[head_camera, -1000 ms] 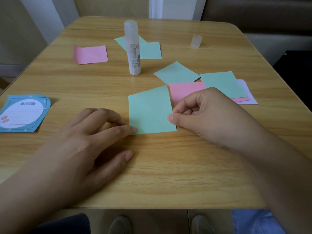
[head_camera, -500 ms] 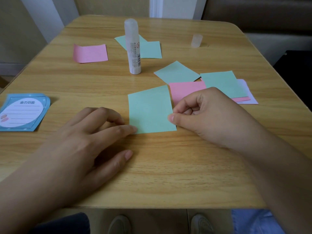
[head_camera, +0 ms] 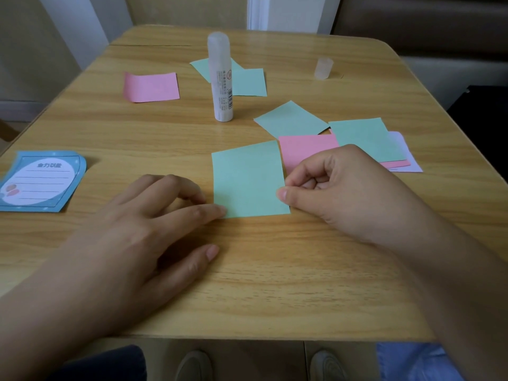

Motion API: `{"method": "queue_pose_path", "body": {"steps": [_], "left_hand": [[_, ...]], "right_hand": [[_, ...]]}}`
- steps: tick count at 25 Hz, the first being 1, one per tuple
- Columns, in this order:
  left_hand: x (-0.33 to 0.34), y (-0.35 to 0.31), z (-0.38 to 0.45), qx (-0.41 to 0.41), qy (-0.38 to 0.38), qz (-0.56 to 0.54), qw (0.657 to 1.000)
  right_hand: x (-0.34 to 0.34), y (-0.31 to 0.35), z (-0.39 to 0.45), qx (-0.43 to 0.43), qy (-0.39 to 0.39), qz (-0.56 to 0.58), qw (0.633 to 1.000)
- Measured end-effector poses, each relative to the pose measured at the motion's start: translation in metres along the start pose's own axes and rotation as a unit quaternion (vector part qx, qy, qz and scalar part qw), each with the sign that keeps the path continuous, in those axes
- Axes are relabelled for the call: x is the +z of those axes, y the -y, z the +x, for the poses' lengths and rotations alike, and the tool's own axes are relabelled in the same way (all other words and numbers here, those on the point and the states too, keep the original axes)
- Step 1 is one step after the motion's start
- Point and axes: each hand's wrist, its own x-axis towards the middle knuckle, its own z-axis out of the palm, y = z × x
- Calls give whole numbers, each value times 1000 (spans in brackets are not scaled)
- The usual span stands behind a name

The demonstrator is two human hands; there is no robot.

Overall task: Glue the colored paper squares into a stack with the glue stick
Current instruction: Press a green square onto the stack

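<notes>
Blue at the far left: a printed note card (head_camera: 41, 181) lies flat near the bench (head_camera: 261, 284) edge, well apart from the work. Next comes our left hand (head_camera: 143, 229), palm down and relaxed, gripping nothing; its forefinger tip touches the near left corner of the green square (head_camera: 247, 180) and seems to pin it there. That green square lies flat between our two hands, its longer side running away from us. Beyond it, towards the middle of the bench, the glue stick (head_camera: 220, 78) stands upright, with a pink square (head_camera: 151, 86) to its left and two overlapping green squares (head_camera: 247, 81) behind it.

On the right edge of the near green square our right hand (head_camera: 349, 193) is curled, thumb and forefinger pinching the paper's edge. Just past it lie a pink square (head_camera: 305, 149) and more green squares (head_camera: 365, 138) on top of other sheets; the clear cap (head_camera: 323, 67) sits far back on the right.

We judge that the glue stick is what we need next: it stands straight beyond the square, slightly to its left, so the left hand seems the nearer and is free.
</notes>
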Motion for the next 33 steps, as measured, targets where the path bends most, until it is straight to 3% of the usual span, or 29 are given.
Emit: {"method": "queue_pose_path", "body": {"steps": [33], "left_hand": [[-7,-10,3,38,-35,50,997]], "right_hand": [[0,-1,0,5,-2,3,1000]]}}
